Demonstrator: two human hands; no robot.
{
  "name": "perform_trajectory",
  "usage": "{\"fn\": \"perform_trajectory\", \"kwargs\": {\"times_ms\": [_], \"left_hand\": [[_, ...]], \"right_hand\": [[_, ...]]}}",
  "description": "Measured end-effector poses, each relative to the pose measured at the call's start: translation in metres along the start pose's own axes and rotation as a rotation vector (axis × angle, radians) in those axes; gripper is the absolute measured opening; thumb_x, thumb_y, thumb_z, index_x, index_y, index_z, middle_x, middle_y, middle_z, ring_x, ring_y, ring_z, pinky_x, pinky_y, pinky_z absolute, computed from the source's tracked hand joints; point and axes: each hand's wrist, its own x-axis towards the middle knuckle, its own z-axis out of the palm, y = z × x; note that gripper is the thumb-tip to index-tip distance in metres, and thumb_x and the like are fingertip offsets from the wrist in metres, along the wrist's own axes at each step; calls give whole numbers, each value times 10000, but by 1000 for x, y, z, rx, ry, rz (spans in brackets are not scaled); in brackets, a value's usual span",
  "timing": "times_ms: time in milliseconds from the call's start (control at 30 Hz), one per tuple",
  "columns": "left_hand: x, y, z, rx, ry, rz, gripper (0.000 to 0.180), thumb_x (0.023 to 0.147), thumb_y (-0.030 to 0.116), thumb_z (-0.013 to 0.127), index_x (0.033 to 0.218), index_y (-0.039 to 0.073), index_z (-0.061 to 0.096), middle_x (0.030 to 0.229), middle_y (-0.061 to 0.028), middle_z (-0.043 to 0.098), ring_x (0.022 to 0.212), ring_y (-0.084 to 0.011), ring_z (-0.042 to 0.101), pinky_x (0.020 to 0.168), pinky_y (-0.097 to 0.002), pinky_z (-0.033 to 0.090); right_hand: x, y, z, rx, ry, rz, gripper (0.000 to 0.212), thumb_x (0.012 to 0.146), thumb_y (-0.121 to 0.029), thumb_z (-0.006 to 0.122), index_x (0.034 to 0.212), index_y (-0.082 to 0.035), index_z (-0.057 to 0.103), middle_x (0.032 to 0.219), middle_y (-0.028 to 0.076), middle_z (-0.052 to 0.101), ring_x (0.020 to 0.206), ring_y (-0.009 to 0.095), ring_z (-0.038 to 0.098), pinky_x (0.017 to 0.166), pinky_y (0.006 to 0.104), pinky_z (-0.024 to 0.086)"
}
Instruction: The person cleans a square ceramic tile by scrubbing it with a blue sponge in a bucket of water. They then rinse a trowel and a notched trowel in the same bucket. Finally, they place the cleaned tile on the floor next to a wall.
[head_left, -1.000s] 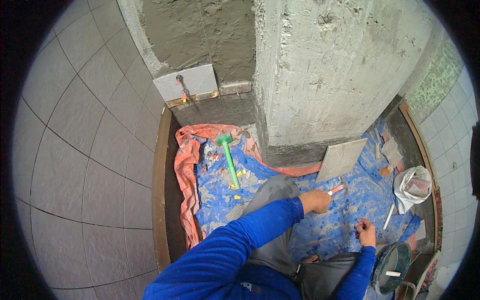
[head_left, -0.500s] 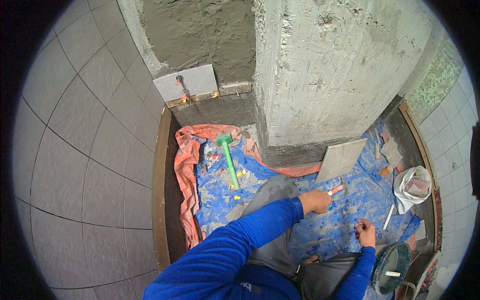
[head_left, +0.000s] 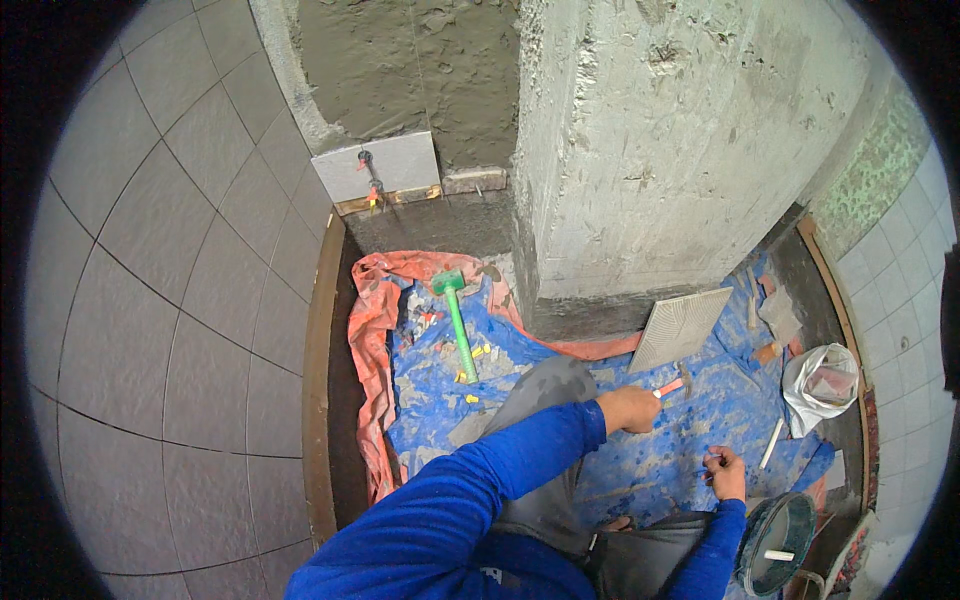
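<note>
My left hand [head_left: 629, 409] is wrapped round the handle of a small hammer [head_left: 668, 388]. Its red-and-white handle and dark metal head point away to the right, just above the blue sheet [head_left: 640, 465]. Lower and to the right, my right hand [head_left: 725, 473] is closed, thumb and fingertips pinched together. Whatever lies between those fingertips is too small to make out. Beyond the hammer, a light tile [head_left: 680, 328] with ridged lines on its face leans against the base of the concrete pillar [head_left: 680, 150].
A green mallet [head_left: 459, 325] lies on the sheet at left, near yellow bits. At right stand an opened white sack [head_left: 821, 390], a white stick [head_left: 771, 443] and a dark bucket [head_left: 777, 545]. A fitted tile [head_left: 378, 168] with pipe outlets sits on the far wall.
The hammer has shifted slightly left and down, with my left hand still round it. My right hand has moved slightly left and down, its fingers still pinched. The view has tilted a little.
</note>
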Motion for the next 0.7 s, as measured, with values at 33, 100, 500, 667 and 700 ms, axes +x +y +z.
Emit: {"fn": "perform_trajectory", "kwargs": {"times_ms": [33, 100, 500, 667, 700], "left_hand": [[0, 0, 0, 11, -6, 0, 281, 830, 145, 611, 1025, -21, 727, 1046, -214, 738, 962, -369, 724, 832, -477, 573], [-2, 0, -1, 20, 1, 13, 278, 827, 146, 614, 1020, -20, 727, 1040, -212, 739, 957, -368, 725, 830, -478, 573], [-4, 0, -3, -20, 11, 15, 284, 828, 162, 640, 1023, -30, 718, 1010, -213, 736, 929, -373, 723, 808, -477, 573], [-5, 0, -3, -24, -15, 6, 292, 839, 165, 639, 1040, -34, 713, 1023, -219, 732, 936, -375, 719, 813, -480, 571], [-5, 0, -3, -21, -16, 3, 292, 841, 166, 639, 1042, -33, 712, 1030, -220, 731, 942, -374, 718, 818, -479, 570]], "right_hand": [[0, 0, 0, 22, -3, 3, 256, 919, -62, 694, 1139, 62, 651, 725, 66, 602, 567, 167, 628, 531, 338, 494], [0, 2, 0, 22, -3, 6, 258, 919, -65, 696, 1138, 63, 650, 722, 67, 603, 563, 166, 627, 528, 337, 494], [4, 8, -1, -10, -16, 21, 257, 911, -67, 690, 1138, 50, 658, 734, 82, 633, 543, 163, 635, 496, 320, 489], [2, 2, 0, 12, -15, 36, 267, 906, -77, 706, 1137, 48, 660, 720, 69, 631, 544, 153, 633, 486, 312, 477], [2, 1, 0, 8, -17, 29, 267, 907, -79, 708, 1138, 45, 661, 719, 67, 632, 544, 153, 633, 484, 311, 474]]}}
